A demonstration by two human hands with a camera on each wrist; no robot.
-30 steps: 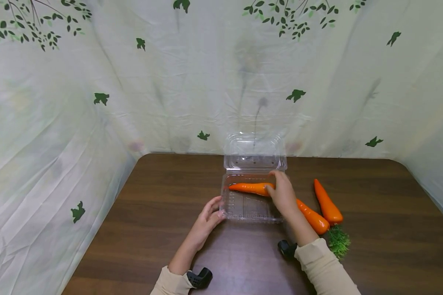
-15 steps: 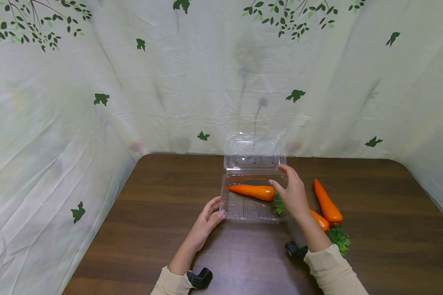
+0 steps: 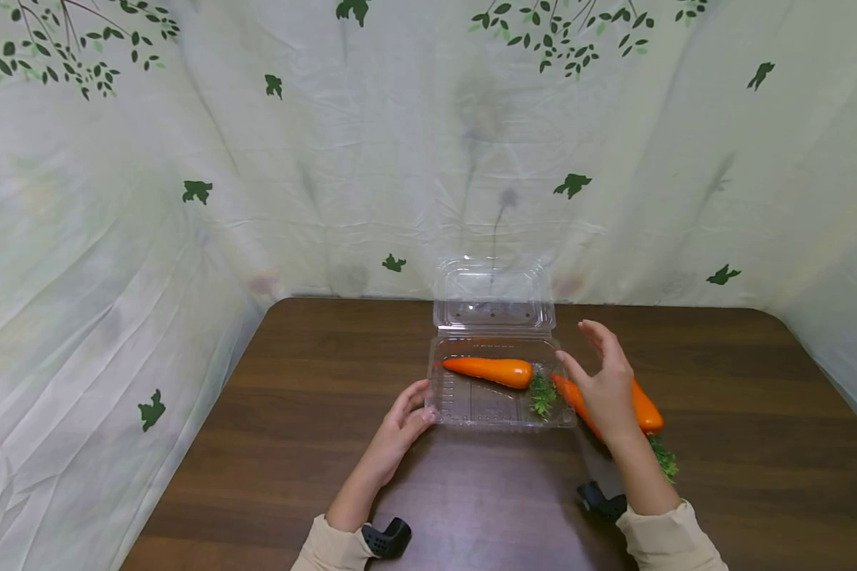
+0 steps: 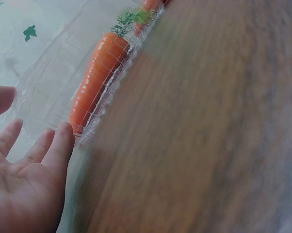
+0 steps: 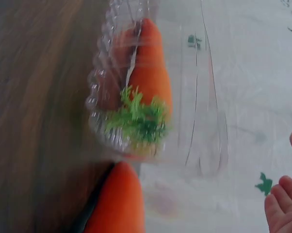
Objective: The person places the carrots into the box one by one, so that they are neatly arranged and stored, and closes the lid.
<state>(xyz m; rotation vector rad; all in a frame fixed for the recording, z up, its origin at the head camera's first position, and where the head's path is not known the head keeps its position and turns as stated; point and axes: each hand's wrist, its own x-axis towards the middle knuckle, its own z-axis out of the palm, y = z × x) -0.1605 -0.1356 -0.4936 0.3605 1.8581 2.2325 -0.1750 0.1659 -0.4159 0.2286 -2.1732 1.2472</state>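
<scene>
A clear plastic clamshell box (image 3: 464, 412) stands on the table with its lid (image 3: 493, 293) raised at the back. Inside it lies an orange carrot (image 3: 487, 369), green top (image 3: 542, 395) toward the right wall. My left hand (image 3: 389, 440) touches the box's left side, fingers fairly straight in the left wrist view. To the right of the box, my right hand (image 3: 607, 392) hovers with thumb and fingers spread and nothing between them. Beneath it are two more carrots, one with its tip (image 3: 567, 390) beside the box and another (image 3: 646, 408) farther right; the hand and forearm partly cover both.
The brown wooden table (image 3: 314, 373) extends to both sides and in front of the box. A whitish leaf-printed cloth (image 3: 371, 159) hangs behind its far edge, close to the lid. Green carrot leaves (image 3: 662, 457) show past my right forearm.
My right hand has let go of the carrot in the box and moved right, over the other carrots. The carrot's green top has come into view. My left hand has stayed put.
</scene>
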